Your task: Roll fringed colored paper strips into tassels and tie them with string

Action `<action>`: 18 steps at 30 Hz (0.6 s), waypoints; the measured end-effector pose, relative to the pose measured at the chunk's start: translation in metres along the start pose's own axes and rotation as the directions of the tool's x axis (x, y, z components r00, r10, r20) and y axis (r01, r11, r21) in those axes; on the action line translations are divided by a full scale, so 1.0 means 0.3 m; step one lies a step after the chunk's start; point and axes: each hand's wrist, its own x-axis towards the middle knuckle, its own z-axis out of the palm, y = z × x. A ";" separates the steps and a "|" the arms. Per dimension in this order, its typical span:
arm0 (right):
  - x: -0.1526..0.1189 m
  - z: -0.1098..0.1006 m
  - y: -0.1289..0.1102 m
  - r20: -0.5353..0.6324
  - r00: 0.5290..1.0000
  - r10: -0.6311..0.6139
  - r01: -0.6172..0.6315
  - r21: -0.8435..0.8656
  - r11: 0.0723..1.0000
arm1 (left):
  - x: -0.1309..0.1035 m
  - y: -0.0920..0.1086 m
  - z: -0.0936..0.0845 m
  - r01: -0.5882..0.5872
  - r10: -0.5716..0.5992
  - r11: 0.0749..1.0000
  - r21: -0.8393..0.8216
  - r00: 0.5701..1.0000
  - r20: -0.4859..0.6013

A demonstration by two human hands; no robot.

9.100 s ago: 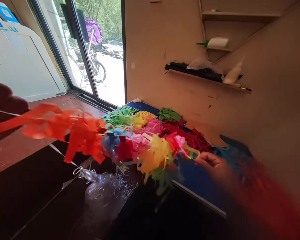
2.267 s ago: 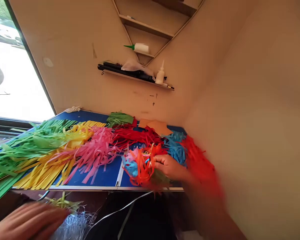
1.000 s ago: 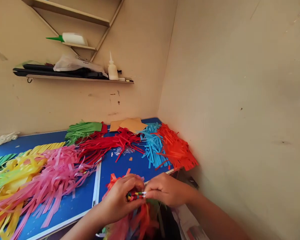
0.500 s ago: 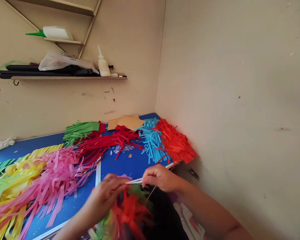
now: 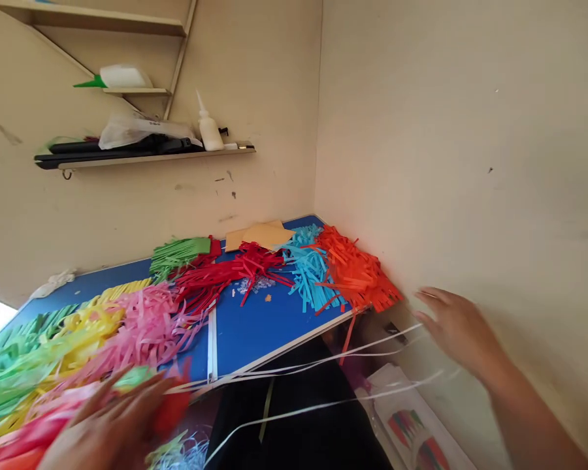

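My left hand [image 5: 110,418], smeared by motion, is low at the left over a bunch of coloured paper strips [image 5: 22,431], red, pink and green. White string [image 5: 294,370] runs from beside it across to my right hand [image 5: 451,320], which is raised at the right near the wall. The fingers of my right hand are closed on the string. Another strand hangs in a curve below. What the left fingers grip is partly hidden, but they lie over the bunch, and the string comes out there.
Fringed paper in pink [image 5: 149,320], yellow, green, red [image 5: 210,277], light blue [image 5: 308,267] and orange [image 5: 355,271] lies on the blue table [image 5: 269,326]. A wall shelf [image 5: 151,158] holds a glue bottle [image 5: 210,132]. Printed paper [image 5: 416,418] is at the lower right.
My hands have moved far apart, left hand down and left with the coloured bunch, right hand to the right. The string is now stretched long between them. The view has shifted slightly.
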 end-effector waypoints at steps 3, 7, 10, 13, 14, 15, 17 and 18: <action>0.000 0.124 -0.397 0.066 0.907 -0.415 0.341 0.461 0.819 | 0.170 0.176 0.033 -0.192 0.190 0.977 0.090 0.981 0.037; 0.066 0.311 -0.749 0.210 0.771 -0.601 0.280 0.736 0.617 | 0.314 0.294 0.049 -0.176 0.180 0.982 0.075 0.982 -0.061; 0.129 0.380 -0.770 0.287 0.745 -0.602 0.239 0.728 0.643 | 0.335 0.287 0.045 -0.113 0.111 0.993 -0.019 0.991 -0.073; 0.154 0.397 -0.719 0.325 0.763 -0.558 0.172 0.730 0.662 | 0.338 0.277 0.046 -0.016 0.008 0.991 -0.135 0.998 -0.057; 0.154 0.398 -0.706 0.327 0.798 -0.506 0.107 0.749 0.654 | 0.342 0.281 0.049 0.023 -0.033 0.986 -0.166 0.998 -0.057; 0.150 0.397 -0.699 0.322 0.836 -0.445 0.034 0.778 0.627 | 0.348 0.289 0.052 0.068 -0.081 0.980 -0.188 0.995 -0.064; 0.135 0.397 -0.699 0.307 0.877 -0.369 -0.068 0.841 0.537 | 0.367 0.315 0.059 0.185 -0.207 0.958 -0.220 0.975 -0.083; 0.125 0.399 -0.704 0.307 0.876 -0.372 -0.089 0.861 0.500 | 0.378 0.331 0.062 0.258 -0.286 0.936 -0.241 0.954 -0.089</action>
